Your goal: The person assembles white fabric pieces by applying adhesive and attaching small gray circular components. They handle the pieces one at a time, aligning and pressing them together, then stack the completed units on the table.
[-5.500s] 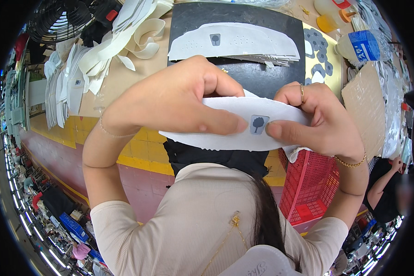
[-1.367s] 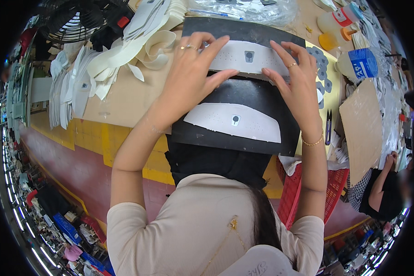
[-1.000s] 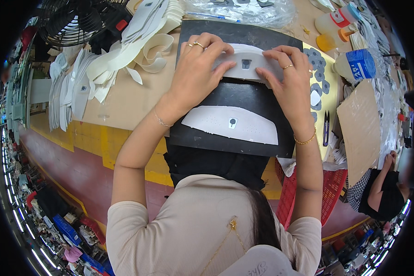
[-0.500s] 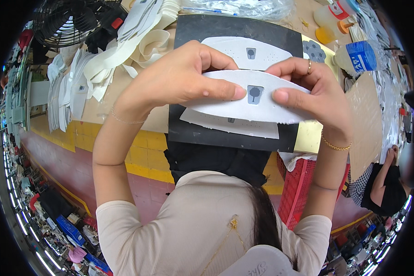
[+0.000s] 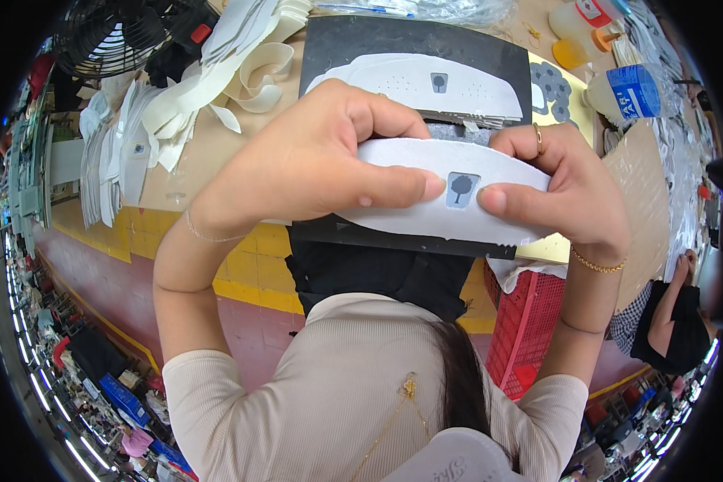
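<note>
Both hands hold one curved white panel (image 5: pixel 426 201) up close to the camera. A small grey square patch with a dark tree shape (image 5: pixel 461 189) sits on its middle. My left hand (image 5: pixel 313 161) grips the panel's left half, thumb tip next to the patch. My right hand (image 5: pixel 566 193), wearing a ring and a gold bracelet, grips the right half, its thumb just right of the patch. Behind the hands, a second white panel (image 5: pixel 410 76) with its own patch lies on a black mat (image 5: pixel 353 36) on the workbench.
Stacks of white cut pieces (image 5: pixel 177 104) and a black fan (image 5: pixel 112 36) stand at the left. A blue-labelled bottle (image 5: pixel 631 88), an orange-capped bottle (image 5: pixel 574 52) and grey cut shapes (image 5: pixel 550 84) lie at the right. A red basket (image 5: pixel 526 321) and another person (image 5: pixel 671 321) are lower right.
Earlier both hands pressed a panel flat on the black mat. They then lifted a white panel off the mat and have brought it closer to the camera.
</note>
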`<control>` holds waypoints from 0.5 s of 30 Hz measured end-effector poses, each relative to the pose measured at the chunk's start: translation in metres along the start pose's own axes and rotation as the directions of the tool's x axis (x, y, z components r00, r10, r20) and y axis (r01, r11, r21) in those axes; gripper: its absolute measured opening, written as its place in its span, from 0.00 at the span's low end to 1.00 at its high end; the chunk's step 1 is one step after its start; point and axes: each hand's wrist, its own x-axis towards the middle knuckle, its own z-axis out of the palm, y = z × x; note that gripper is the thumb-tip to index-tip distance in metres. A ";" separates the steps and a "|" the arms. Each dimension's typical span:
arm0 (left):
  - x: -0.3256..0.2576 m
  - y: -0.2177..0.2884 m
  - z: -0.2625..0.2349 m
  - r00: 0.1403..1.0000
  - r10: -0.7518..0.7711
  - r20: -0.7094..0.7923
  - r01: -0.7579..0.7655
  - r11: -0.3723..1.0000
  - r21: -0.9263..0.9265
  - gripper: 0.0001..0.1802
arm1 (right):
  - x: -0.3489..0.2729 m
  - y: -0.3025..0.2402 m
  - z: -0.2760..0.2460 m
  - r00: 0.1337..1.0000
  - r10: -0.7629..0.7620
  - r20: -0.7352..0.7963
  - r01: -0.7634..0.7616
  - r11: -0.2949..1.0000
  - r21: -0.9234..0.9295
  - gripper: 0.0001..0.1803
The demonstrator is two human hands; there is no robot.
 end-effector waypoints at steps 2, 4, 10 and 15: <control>-0.003 -0.003 0.002 1.000 -0.016 0.012 0.017 1.000 -0.016 0.13 | -0.003 0.003 0.003 1.000 0.020 0.008 -0.020 1.000 -0.009 0.12; -0.005 -0.015 0.003 1.000 -0.001 0.022 0.000 0.999 0.047 0.14 | -0.004 0.015 0.013 0.999 -0.045 -0.008 0.044 0.995 -0.086 0.11; -0.001 -0.059 0.002 0.992 0.110 -0.062 -0.062 0.851 0.521 0.17 | 0.007 0.072 0.054 0.938 -0.268 -0.220 0.086 0.795 -0.600 0.16; 0.021 -0.078 -0.007 0.782 0.546 -0.299 -0.101 0.585 0.805 0.24 | 0.032 0.080 0.030 0.703 -0.521 -0.484 -0.071 0.625 -0.777 0.22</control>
